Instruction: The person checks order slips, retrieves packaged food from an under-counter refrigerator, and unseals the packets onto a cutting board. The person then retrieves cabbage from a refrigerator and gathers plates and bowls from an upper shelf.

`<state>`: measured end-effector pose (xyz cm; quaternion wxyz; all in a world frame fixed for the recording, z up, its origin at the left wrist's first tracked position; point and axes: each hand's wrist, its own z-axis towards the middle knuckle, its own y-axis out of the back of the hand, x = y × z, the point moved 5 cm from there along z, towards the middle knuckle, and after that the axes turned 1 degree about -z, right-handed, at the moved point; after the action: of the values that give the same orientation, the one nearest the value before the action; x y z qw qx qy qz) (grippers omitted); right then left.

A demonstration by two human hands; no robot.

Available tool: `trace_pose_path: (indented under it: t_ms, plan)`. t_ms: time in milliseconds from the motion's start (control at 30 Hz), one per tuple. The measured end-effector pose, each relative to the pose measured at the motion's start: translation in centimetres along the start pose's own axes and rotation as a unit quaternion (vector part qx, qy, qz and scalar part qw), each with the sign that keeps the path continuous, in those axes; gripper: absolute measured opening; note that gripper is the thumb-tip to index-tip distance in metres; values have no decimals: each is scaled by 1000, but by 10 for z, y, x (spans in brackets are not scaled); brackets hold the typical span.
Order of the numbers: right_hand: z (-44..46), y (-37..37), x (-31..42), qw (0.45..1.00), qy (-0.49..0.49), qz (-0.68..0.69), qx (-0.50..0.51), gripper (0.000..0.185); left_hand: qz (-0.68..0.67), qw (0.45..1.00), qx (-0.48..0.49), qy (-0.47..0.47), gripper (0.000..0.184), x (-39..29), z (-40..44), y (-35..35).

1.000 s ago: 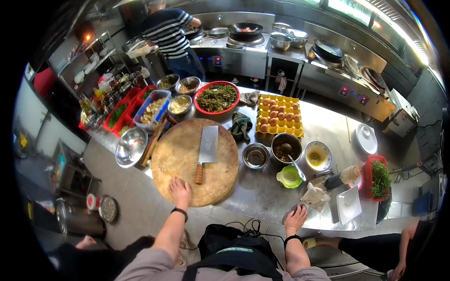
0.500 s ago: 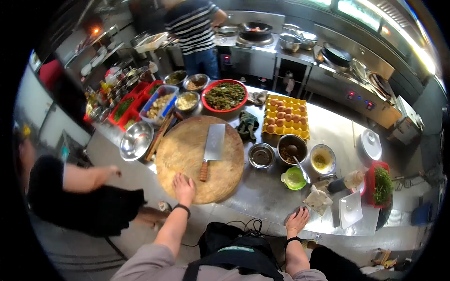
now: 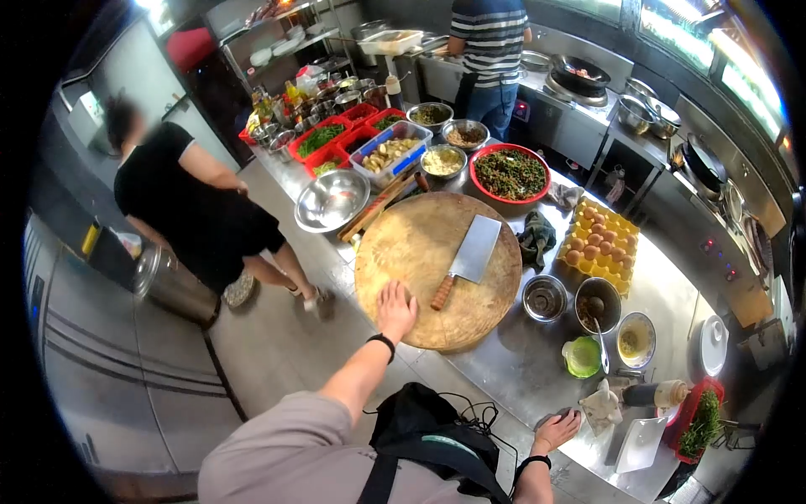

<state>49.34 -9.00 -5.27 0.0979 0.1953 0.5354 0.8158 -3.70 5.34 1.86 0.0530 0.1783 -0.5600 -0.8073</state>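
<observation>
My left hand point(image 3: 395, 309) lies flat on the near-left edge of a round wooden chopping board point(image 3: 390, 231), fingers stretched out and holding nothing. On the board rests a cleaver point(image 3: 477, 249), its wooden handle pointing toward me, a little right of that hand and apart from it. My right hand point(image 3: 557, 430) leans on the near edge of the steel table point(image 3: 512, 370), fingers apart, with nothing visible in it. Close to it are a crumpled pale cloth or bag point(image 3: 602, 406) and a white square dish point(image 3: 640, 445).
Beyond the board stand a red basin of chopped greens point(image 3: 510, 195), a blue-rimmed tub point(image 3: 409, 170) and a steel bowl point(image 3: 332, 220). An egg tray point(image 3: 625, 228) sits to the right, near a pot with a ladle point(image 3: 588, 319). One person walks at left; another stands at the stove.
My view has swung left, so the table appears shifted right. The person at left has turned and moved farther off. Both my hands stay in place on the board and table edge.
</observation>
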Motion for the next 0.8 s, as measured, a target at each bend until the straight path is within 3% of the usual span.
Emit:
trace_pose_path:
  t_ms: [800]
  plan:
    - [0, -3, 4, 1000, -5, 2, 7, 40, -10, 999, 27, 25, 53, 2, 5, 1]
